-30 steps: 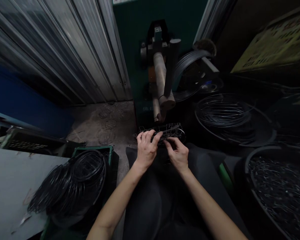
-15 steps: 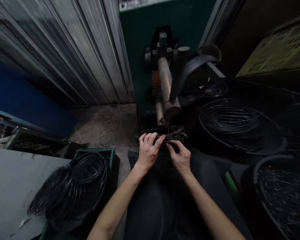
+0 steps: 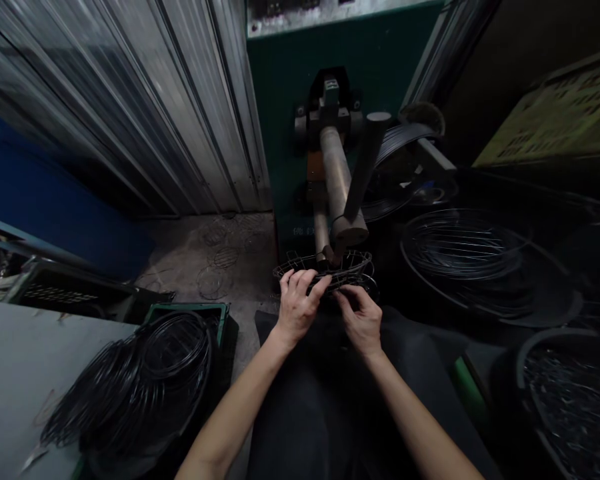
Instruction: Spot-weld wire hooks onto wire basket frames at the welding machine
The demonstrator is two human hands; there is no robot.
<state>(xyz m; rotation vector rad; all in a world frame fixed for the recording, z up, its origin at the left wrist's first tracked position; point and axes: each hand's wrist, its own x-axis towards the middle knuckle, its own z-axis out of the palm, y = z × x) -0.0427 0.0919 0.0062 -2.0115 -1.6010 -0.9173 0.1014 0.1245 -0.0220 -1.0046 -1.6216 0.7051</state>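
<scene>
- Right by the ends of the machine's two round metal arms (image 3: 336,170), the dark wire basket (image 3: 356,264) sat in front of me, above my dark-covered lap (image 3: 305,400); I could not tell whether metal touched wire.
- With my left grip (image 3: 299,308) I held the basket's near left side, fingers curled over the rim and thumb stretched along the near edge.
- With my right grip (image 3: 364,321) I pinched the near edge, right of my left thumb, thumb and forefinger close together; I could not tell whether a small piece was also between them.
- Ahead of me stood the machine's green panel (image 3: 290,133), a dark upright rod (image 3: 365,167) slanting beside the arms and a coil of wire (image 3: 403,137) to the right.
- On my right was a round tub (image 3: 575,313) with wire grids (image 3: 460,243), and nearer me another bin (image 3: 521,367) full of small metal pieces (image 3: 580,400).
- On my left, wire rings (image 3: 175,343) were heaped over a green crate (image 3: 225,313), beside a pale surface (image 3: 10,360).
- Beyond the crate, more loose rings (image 3: 225,257) lay on the floor (image 3: 180,247).
</scene>
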